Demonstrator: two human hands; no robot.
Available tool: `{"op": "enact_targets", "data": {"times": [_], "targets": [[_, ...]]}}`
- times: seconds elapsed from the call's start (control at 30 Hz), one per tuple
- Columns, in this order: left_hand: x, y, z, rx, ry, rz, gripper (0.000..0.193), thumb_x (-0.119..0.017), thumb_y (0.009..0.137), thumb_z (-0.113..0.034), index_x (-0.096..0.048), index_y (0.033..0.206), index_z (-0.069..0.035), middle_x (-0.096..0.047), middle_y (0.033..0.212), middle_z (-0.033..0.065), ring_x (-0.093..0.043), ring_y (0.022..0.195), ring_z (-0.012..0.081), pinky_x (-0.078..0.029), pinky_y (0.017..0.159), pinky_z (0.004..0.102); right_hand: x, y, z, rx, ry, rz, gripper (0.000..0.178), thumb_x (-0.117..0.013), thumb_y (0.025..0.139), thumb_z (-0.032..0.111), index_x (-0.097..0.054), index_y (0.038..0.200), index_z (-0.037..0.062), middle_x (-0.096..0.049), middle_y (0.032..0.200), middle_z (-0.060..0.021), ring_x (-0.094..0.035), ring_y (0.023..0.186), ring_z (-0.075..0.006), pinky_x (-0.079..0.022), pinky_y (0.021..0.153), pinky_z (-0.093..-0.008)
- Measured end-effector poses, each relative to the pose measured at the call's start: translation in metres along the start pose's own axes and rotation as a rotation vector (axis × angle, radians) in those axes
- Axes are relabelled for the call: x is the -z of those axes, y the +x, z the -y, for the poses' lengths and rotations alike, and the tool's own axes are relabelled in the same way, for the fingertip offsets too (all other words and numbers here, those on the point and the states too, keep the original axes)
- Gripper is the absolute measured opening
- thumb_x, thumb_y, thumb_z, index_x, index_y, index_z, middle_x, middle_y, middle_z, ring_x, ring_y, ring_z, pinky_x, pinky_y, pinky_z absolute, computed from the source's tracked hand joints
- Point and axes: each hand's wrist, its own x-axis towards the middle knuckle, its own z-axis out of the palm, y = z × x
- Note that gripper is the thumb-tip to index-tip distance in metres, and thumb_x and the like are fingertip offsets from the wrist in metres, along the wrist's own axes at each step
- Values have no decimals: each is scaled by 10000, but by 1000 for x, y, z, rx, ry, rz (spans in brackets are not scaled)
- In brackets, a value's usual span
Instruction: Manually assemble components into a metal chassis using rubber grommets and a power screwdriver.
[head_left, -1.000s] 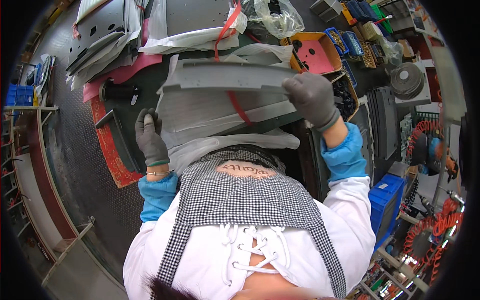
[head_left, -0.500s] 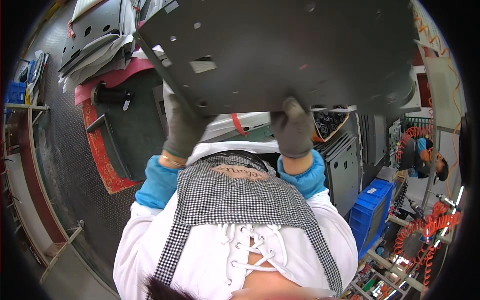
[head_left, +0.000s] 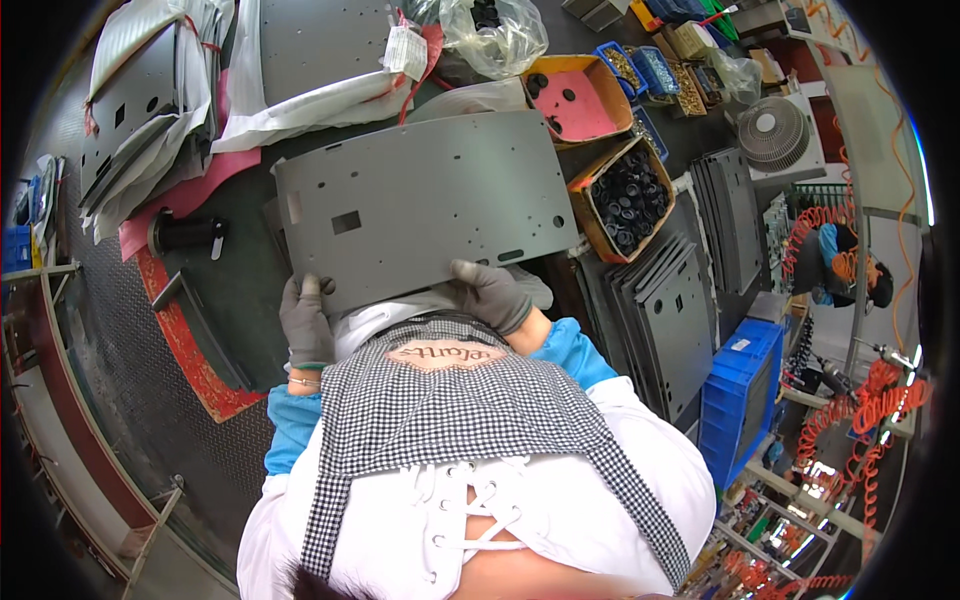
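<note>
A dark grey metal panel (head_left: 420, 205) with round holes and a rectangular cutout lies nearly level in front of me. My left hand (head_left: 307, 322), in a grey glove, grips its near left corner, thumb on top. Further right along the near edge, my right hand (head_left: 495, 298), gloved too, holds the panel with the thumb over its top face. The fingers beneath the panel are hidden on both sides. Whether the panel rests on the bench or is still held just above it, I cannot tell.
Left of the panel are a black cylindrical part (head_left: 185, 235) and a red worn board edge (head_left: 190, 335). To the right stand a box of black round parts (head_left: 630, 200), stacked panels (head_left: 675, 325), a blue crate (head_left: 740, 400) and a fan (head_left: 773, 133). Wrapped panels (head_left: 315, 50) lie beyond.
The panel has come down from a raised, tilted position close to my view and now lies flatter and lower. Both hands moved left with it, still holding its near edge.
</note>
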Motion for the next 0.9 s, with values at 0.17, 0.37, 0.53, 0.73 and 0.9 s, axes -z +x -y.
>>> {"op": "enact_targets", "data": {"times": [0.17,0.37,0.53,0.73,0.9], "targets": [[9,7,9,23,-137,-21,269,-600,1048,-228,-621,1212,-16,-686,1001,32,-613,904,109,-504,851,276,20,11,5,-46,-137,-57,411,-560,1038,149,-504,1393,-51,-596,1354,-188,-595,1247,-295,-476,1123,-431],[10,9,19,86,-107,-99,276,-595,1054,-250,-615,1201,-18,-685,1009,39,-620,908,117,-516,857,285,12,16,24,-243,-265,-191,391,-527,1061,176,-517,1397,-23,-612,1333,-197,-645,1159,-309,-540,1016,-404],[-3,14,3,99,-74,-15,261,-584,1037,-183,-605,1225,-2,-681,1051,49,-620,944,135,-513,876,289,-14,5,101,-497,-1288,31,364,-643,970,373,-762,996,29,-731,904,-47,-662,810,-124,-531,707,-290],[-10,16,-22,157,74,131,336,-590,981,-95,-566,1294,23,-678,1121,82,-620,1008,161,-493,933,299,-29,42,252,699,-1543,-439,248,-662,931,181,-728,1120,35,-745,944,-69,-678,824,-173,-551,779,-305],[-4,17,-18,122,-14,244,422,-588,965,-59,-523,1368,45,-649,1234,107,-623,1087,195,-484,999,321,66,114,320,325,-2357,-676,251,-689,874,201,-764,1101,123,-702,1165,-180,-701,1003,-322,-561,882,-411]]}}
